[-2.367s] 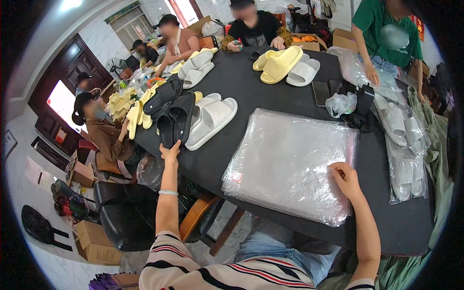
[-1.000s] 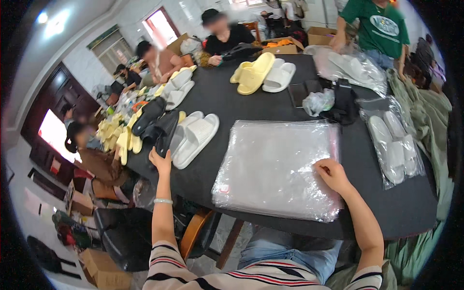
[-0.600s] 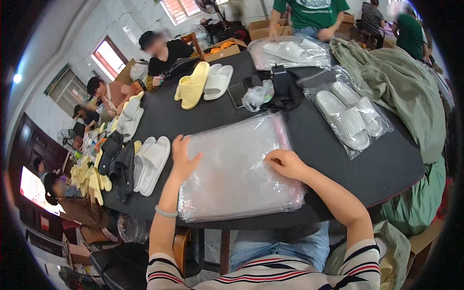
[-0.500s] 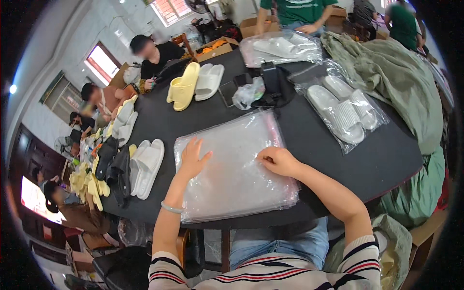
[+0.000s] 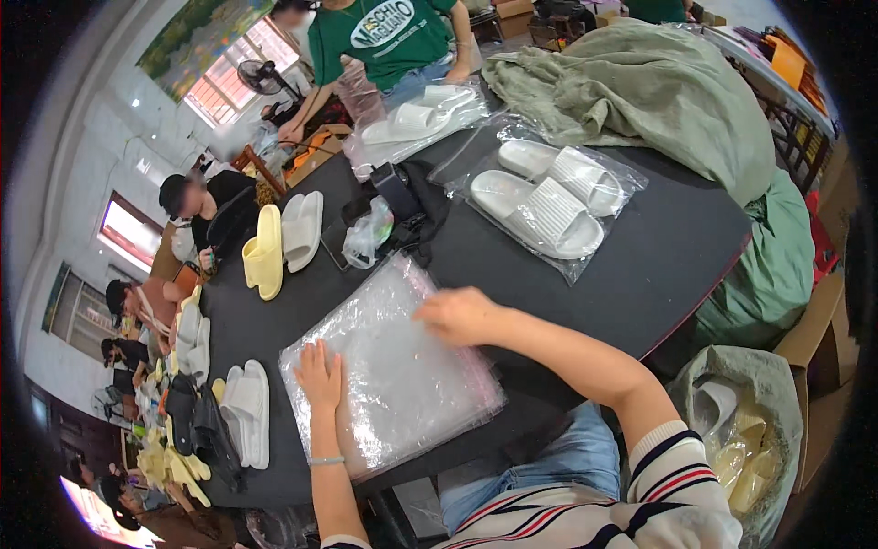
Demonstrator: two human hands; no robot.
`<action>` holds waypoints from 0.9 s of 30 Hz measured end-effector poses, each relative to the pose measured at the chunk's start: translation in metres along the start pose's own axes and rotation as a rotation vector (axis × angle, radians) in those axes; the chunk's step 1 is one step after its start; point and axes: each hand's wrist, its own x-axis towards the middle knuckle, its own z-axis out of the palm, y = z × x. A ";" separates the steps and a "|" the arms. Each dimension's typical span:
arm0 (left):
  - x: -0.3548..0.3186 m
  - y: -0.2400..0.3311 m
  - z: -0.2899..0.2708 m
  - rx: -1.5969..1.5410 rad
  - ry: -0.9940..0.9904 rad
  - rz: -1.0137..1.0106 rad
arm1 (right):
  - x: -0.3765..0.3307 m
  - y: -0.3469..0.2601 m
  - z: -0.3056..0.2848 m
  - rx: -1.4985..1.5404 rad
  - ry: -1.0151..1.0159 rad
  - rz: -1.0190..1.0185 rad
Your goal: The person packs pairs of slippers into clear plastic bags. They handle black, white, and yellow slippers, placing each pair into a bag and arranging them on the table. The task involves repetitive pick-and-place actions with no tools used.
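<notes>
A stack of clear plastic bags [image 5: 393,403] with a pinkish strip along its right edge lies on the black table in front of me. My left hand [image 5: 320,373] rests flat on its left part, fingers spread. Over the upper right part of the stack is my right hand [image 5: 460,316], slightly blurred, its fingers curled together; whether a bag's edge is between them is hidden. Beyond the stack, a pair of white slippers [image 5: 540,215] with ribbed straps lies inside a clear bag.
On the black table [image 5: 631,265] stand a yellow slipper pair [image 5: 263,252], grey slippers [image 5: 302,231], white slippers [image 5: 245,414] and a crumpled bag [image 5: 368,233]. Green-grey cloth [image 5: 631,101] covers the far right. A sack of slippers [image 5: 745,439] stands at my right. Across, a person in green [image 5: 389,41] handles bagged slippers [image 5: 416,119].
My view has turned to the right, so the table's things appear further left. My right hand has lifted and moved toward the far part of the stack; my left hand still lies flat on it.
</notes>
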 end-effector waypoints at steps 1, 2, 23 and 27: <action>0.001 0.000 -0.001 0.011 0.009 0.001 | 0.006 0.013 -0.014 -0.153 0.089 -0.009; -0.001 -0.001 -0.002 0.009 0.008 -0.002 | 0.015 0.021 -0.035 -0.329 0.087 0.082; -0.002 0.001 0.000 -0.123 0.147 0.035 | -0.023 0.026 -0.152 -0.435 0.265 0.363; -0.004 -0.005 -0.001 -0.107 0.146 0.010 | -0.009 -0.029 -0.152 -0.133 0.306 0.210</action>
